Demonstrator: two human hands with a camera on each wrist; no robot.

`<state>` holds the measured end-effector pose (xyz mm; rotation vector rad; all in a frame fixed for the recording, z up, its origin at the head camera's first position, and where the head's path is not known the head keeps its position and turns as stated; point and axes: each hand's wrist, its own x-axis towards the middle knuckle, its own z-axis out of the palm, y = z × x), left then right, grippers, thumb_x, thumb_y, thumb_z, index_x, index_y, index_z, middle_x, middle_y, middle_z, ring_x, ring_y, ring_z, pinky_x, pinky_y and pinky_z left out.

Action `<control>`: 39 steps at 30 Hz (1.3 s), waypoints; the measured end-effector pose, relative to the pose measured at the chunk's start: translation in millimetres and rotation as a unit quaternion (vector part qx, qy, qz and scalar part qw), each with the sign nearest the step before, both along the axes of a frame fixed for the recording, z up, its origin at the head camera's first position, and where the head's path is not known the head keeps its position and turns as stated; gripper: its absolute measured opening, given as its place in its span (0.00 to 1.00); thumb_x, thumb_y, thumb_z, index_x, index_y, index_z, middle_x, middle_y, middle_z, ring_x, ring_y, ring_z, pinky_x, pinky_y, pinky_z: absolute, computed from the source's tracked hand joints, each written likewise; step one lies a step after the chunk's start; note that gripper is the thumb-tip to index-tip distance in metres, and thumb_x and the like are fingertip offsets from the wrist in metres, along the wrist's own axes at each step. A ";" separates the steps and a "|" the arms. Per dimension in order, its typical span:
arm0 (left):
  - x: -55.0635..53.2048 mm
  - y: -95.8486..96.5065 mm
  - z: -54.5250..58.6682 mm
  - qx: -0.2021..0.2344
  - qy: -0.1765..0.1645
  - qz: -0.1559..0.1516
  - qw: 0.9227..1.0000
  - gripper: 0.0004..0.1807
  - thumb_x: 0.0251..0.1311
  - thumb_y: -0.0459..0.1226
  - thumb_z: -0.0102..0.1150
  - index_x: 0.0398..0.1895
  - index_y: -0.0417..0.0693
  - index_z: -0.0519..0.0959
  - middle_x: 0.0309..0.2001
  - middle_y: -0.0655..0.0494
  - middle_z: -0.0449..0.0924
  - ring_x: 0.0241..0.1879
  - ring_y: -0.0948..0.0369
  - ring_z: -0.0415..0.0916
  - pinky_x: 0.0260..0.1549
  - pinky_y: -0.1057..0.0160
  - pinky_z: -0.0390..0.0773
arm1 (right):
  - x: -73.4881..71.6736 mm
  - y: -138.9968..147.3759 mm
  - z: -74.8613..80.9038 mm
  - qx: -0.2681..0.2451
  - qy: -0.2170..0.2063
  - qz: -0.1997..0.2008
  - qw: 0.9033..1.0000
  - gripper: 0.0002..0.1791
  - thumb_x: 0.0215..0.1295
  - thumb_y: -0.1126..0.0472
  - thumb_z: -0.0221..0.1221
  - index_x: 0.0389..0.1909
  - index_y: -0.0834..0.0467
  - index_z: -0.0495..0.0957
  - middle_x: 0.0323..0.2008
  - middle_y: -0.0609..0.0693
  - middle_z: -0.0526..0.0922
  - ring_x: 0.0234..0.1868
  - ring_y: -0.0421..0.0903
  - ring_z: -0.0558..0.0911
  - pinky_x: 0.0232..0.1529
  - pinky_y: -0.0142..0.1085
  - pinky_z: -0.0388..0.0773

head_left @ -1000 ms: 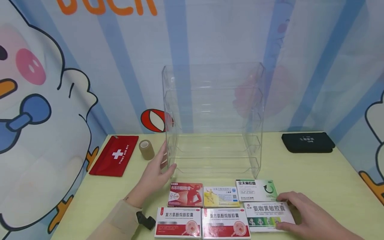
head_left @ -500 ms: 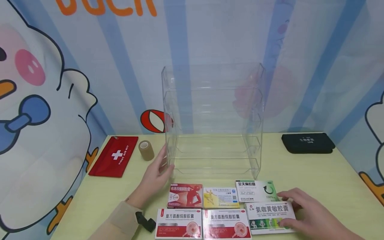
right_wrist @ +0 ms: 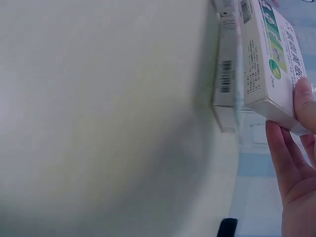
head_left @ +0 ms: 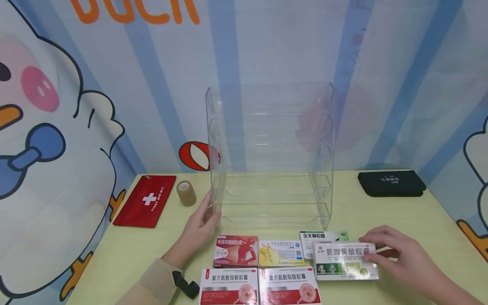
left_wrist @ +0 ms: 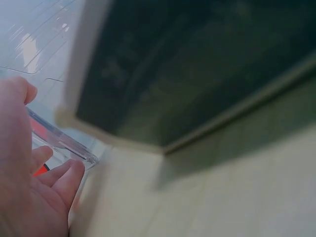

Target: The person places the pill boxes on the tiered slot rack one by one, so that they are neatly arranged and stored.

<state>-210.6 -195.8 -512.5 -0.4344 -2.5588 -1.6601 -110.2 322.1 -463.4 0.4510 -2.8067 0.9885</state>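
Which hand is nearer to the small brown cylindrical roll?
Left. The left hand, gripping the clear plastic rack, is just in front and right of the brown roll; the right hand is much farther right, holding a white-and-green cardboard box.

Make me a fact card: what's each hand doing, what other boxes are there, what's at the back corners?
Left hand: holds the left side of the clear rack
Right hand: holds up a white box with a green strip
Other boxes: red box, yellow-white box, green-white box, two red-white boxes
Back left: red first aid pouch, brown roll
Back right: black pouch
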 end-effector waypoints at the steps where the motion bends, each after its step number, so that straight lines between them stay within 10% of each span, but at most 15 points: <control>1: 0.4 0.4 0.3 -0.001 -0.002 0.001 1.000 0.43 0.83 0.38 0.57 0.93 0.62 0.48 0.88 0.45 0.60 0.81 0.41 0.70 0.77 0.42 0.74 | -2.2 -1.6 3.0 -0.007 0.024 0.006 1.000 0.21 0.58 0.66 0.81 0.52 0.48 0.91 0.49 0.45 0.86 0.42 0.26 0.83 0.36 0.25 0.89; 22: -0.7 2.0 -1.3 0.006 -0.040 0.009 0.999 0.42 0.84 0.40 0.56 0.92 0.68 0.49 0.89 0.49 0.58 0.82 0.43 0.69 0.80 0.42 0.72 | -66.0 -73.0 107.0 -0.034 0.263 0.053 0.963 0.24 0.54 0.78 0.78 0.53 0.61 0.91 0.52 0.52 0.87 0.50 0.18 0.80 0.50 0.10 0.79; 32: -0.7 -0.3 -2.8 0.004 -0.043 0.016 0.999 0.42 0.84 0.42 0.57 0.92 0.72 0.49 0.89 0.50 0.58 0.82 0.42 0.68 0.80 0.40 0.71 | -95.9 -112.9 134.9 -0.036 0.306 0.082 0.948 0.22 0.60 0.76 0.76 0.55 0.63 0.90 0.52 0.57 0.86 0.48 0.47 0.87 0.54 0.09 0.77; 39: -1.6 -1.5 -3.4 0.006 -0.044 0.013 0.999 0.43 0.83 0.42 0.58 0.92 0.71 0.49 0.89 0.51 0.59 0.82 0.42 0.68 0.80 0.39 0.72 | -116.6 -134.7 152.1 -0.045 0.318 0.089 0.943 0.19 0.66 0.74 0.73 0.58 0.64 0.89 0.53 0.59 0.84 0.50 0.51 0.88 0.57 0.09 0.75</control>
